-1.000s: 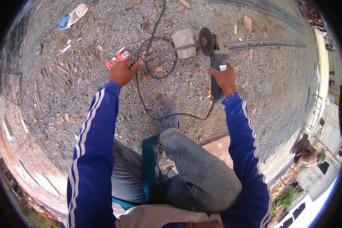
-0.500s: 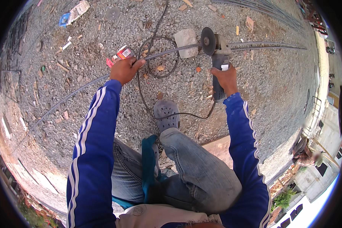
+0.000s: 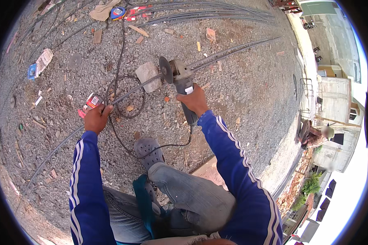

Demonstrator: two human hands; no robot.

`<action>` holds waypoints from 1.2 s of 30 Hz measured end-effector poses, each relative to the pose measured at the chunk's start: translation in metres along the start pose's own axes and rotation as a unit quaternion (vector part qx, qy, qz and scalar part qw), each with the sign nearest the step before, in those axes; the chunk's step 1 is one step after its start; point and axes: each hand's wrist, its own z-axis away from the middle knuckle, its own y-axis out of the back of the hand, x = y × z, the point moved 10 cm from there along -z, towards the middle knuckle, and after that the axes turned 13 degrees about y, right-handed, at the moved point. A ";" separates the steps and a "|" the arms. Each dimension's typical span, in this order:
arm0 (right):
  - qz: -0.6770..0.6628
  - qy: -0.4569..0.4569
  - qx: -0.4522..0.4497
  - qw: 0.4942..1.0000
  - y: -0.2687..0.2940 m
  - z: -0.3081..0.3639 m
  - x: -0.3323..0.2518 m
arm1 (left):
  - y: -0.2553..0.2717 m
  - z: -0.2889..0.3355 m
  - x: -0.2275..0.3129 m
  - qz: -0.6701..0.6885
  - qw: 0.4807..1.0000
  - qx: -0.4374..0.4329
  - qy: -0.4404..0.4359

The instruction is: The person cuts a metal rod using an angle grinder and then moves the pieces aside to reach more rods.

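Note:
My right hand (image 3: 195, 100) is closed around the dark body of an angle grinder (image 3: 180, 75), its thumb across the near side. The grinder's round cutting disc (image 3: 166, 69) stands on edge at a long steel rod (image 3: 131, 92), just right of a pale stone block (image 3: 148, 76) under the rod. Whether the disc touches the rod I cannot tell. My left hand (image 3: 96, 119) grips the same rod further left, thumb along it. A red and white packet (image 3: 93, 100) lies just beyond that hand. The black power cord (image 3: 167, 145) runs from the grinder's rear end.
The cord loops on the gravel (image 3: 241, 102) under the rod. My grey clog (image 3: 145, 149) is near the cord. Several more rods (image 3: 216, 14) lie at the far side, beside a blue tape measure (image 3: 117, 13). Another person (image 3: 308, 134) is at the far right.
The whole view has swung, so the scene sits further left and lower in the picture. Both hands keep their grips, and the grinder stays at the rod beside the stone.

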 end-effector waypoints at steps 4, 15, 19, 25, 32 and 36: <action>-0.001 0.004 -0.002 1.000 0.003 0.002 0.003 | -0.003 -0.002 0.005 0.001 1.000 -0.008 0.002; 0.011 0.020 0.004 1.000 -0.008 0.002 -0.005 | 0.002 -0.001 -0.005 -0.002 1.000 -0.019 0.003; -0.003 0.023 0.018 1.000 -0.006 0.001 -0.004 | 0.001 0.000 -0.004 -0.014 1.000 -0.009 -0.008; -0.018 0.020 0.029 0.999 -0.007 0.002 -0.003 | -0.001 0.001 -0.001 -0.030 0.999 -0.018 -0.006; -0.024 0.016 0.012 1.000 -0.009 0.000 -0.002 | 0.001 0.000 -0.002 -0.017 1.000 0.009 -0.023; -0.033 0.006 0.013 0.999 -0.009 0.001 -0.002 | 0.001 0.000 -0.003 -0.009 1.000 0.001 -0.010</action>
